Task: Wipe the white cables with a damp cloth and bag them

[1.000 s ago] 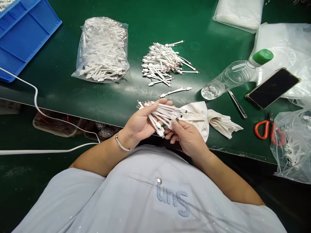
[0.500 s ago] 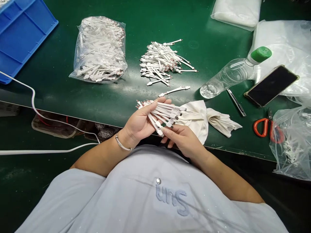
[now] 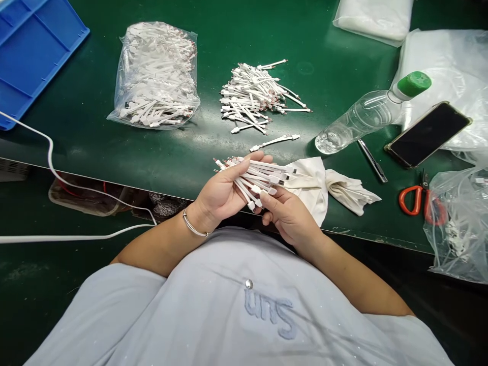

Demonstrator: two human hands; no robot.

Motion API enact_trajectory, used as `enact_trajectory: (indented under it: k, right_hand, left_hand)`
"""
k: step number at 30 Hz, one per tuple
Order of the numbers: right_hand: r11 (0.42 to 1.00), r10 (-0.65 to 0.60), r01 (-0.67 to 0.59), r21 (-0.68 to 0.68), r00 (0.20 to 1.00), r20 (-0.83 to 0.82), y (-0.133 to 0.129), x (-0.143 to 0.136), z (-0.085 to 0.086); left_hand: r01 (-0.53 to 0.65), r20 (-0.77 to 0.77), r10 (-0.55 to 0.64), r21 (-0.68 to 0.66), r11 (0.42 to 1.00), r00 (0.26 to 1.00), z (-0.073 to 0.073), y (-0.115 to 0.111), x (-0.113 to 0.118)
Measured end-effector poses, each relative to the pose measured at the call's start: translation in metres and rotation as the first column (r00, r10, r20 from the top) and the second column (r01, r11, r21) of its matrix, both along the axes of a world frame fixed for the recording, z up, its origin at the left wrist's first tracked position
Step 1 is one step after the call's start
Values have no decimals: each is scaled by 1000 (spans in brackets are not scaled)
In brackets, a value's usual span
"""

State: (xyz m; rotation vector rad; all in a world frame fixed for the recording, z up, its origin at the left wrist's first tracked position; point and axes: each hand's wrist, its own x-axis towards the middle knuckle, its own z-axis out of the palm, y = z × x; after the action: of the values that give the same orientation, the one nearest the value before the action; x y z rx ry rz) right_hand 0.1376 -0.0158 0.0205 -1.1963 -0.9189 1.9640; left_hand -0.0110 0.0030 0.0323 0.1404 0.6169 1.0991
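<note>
A bundle of short white cables lies across the palm of my left hand, whose thumb presses on it from above. Exposed wire ends point left and plug ends point right. My right hand pinches the plug end of one cable at the bundle's lower right side, its thumb on top. Just beyond my hands, a single white cable lies on the green table. Behind that is a loose pile of similar cables.
A clear bag full of cables and a blue crate are on the left. To the right are cloth gloves, a plastic bottle, a cutter knife, a phone, red-handled scissors and plastic bags.
My right fingers have shifted slightly up and right along the plug ends, and the lower cables in the bundle have changed position. My left hand keeps its hold.
</note>
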Motion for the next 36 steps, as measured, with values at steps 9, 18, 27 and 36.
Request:
enact_trajectory:
  k: [9,18,27,36]
  right_hand:
    - [993,13,-25,-119,995,-100,3,-6,-1]
    - [994,-56,51,-98,997,-48,0,-7,3]
    - [1000,-14,13,20,999,33,-3,-6,1]
    - [991,133,-132,-11,990,46,-5,2,2]
  left_hand:
    - [8,-27,-6,77,997,1000,1,-8,3]
    - [-3,8,3,44,999,1000,0,-5,2]
    - [-6,28,5,17,1000,1000,1,-5,3]
    - [-50,18,51,-31,998,999,3,1,-1]
